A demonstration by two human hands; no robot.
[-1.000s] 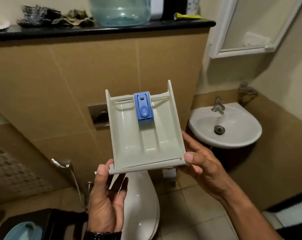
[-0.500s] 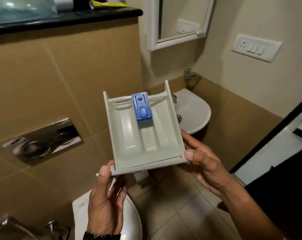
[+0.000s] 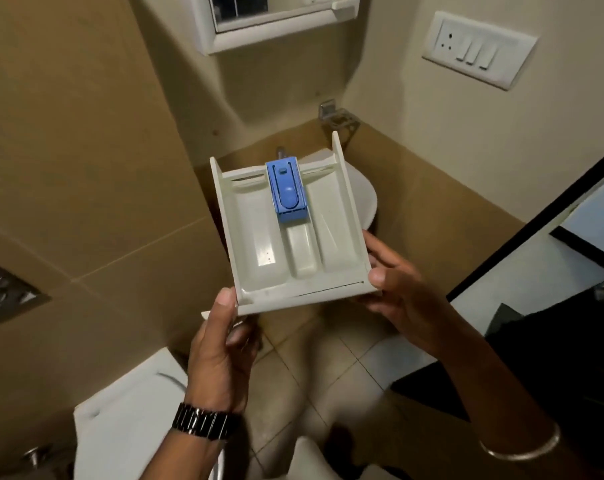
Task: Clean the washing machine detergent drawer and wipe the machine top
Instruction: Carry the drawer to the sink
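Detergent drawer (image 3: 293, 244), white with blue insert (image 3: 287, 188), frame centre. Left hand (image 3: 220, 344) pinches its near-left corner; right hand (image 3: 402, 289) grips the right edge.

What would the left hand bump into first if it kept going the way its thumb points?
The left hand points up at the cream plastic detergent drawer, which it already grips at the near corner. Beyond the drawer, probably the tan tiled wall, though depth is unclear.

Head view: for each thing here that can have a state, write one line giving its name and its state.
Detergent drawer: out of the machine, held in the air, compartments look empty.
Blue insert: seated in the middle compartment.
Left hand: grips the drawer's front left corner.
Right hand: grips the front right corner.
Toilet lid: closed.
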